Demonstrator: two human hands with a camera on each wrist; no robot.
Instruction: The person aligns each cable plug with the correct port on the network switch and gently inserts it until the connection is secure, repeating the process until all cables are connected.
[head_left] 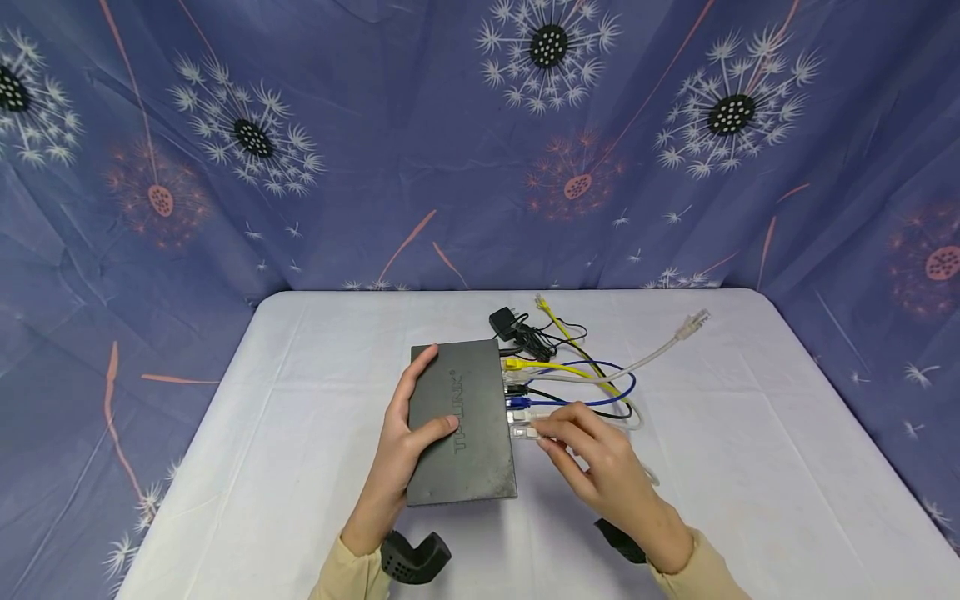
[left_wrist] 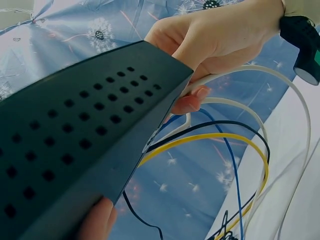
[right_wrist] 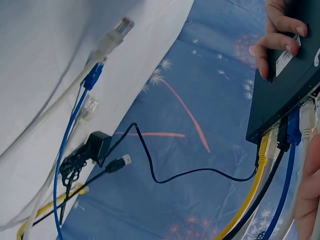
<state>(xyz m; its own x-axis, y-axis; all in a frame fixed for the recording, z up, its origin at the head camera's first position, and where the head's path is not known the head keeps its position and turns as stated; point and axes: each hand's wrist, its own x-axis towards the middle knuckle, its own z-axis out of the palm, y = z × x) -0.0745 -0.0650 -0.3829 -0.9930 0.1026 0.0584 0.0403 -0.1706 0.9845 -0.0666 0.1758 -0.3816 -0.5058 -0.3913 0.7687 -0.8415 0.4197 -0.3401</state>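
A dark grey network switch (head_left: 461, 467) marked TP-LINK is held up by my left hand (head_left: 401, 450), thumb on top and fingers at its left edge. In the right wrist view, left fingers (right_wrist: 285, 42) curl under its labelled face. My right hand (head_left: 600, 458) pinches the white plug (head_left: 525, 432) of a network cable at the port edge, at the near end of the row. How deep the plug sits cannot be told. Beside it, a white plug (right_wrist: 308, 112), a blue plug (head_left: 517, 402), a black plug (head_left: 516, 389) and a yellow plug (head_left: 514, 364) sit along the same edge.
A black power adapter (head_left: 503, 322) with bundled cord lies behind the switch on the white table (head_left: 300, 417). Loose cable ends lie there, including a yellow one (head_left: 543, 303) and a white one (head_left: 692, 323). A patterned curtain (head_left: 375, 167) hangs behind.
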